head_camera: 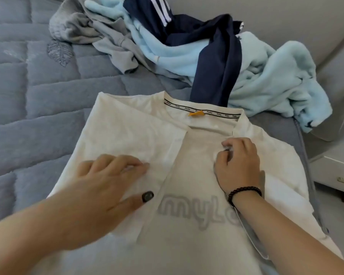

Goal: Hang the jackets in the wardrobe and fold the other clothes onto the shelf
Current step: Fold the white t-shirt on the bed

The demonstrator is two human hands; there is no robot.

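White shirt (127, 133) under both hands: left (109, 181) flat, right (238, 163) pinching its placket.

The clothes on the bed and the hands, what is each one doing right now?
white shirt: spread flat on the bed, front open
left hand: fingers straight, pressing the shirt's left front
right hand: pinching the right front edge
navy garment: unfolded, draped over the light blue fleece
light blue fleece: crumpled in a heap
grey garment: crumpled
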